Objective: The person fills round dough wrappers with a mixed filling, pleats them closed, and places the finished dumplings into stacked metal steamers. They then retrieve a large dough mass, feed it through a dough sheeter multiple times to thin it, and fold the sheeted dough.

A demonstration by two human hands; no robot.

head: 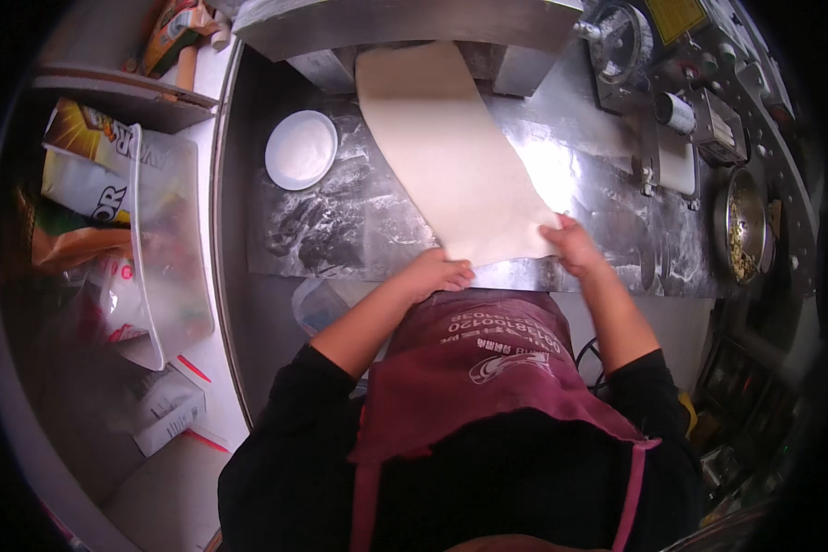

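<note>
A long, flat sheet of pale dough (pixel 448 152) lies on the floured metal worktop (pixel 386 221), running from beneath the metal housing of a machine (pixel 400 24) down to the worktop's front edge. My left hand (pixel 436 272) grips the sheet's near left corner. At the near right corner, my right hand (pixel 570 243) pinches the dough between thumb and fingers. The near edge hangs slightly uneven between both hands. To the left of the sheet stands a white bowl (pixel 301 150) of white powder.
On the right are a handwheel (pixel 621 45), a metal roller fitting (pixel 717 127) and a metal bowl of chopped filling (pixel 744 228). A partition edge (pixel 224 172) borders the worktop at left; beyond it sits a clear plastic bin (pixel 172 241) with packages.
</note>
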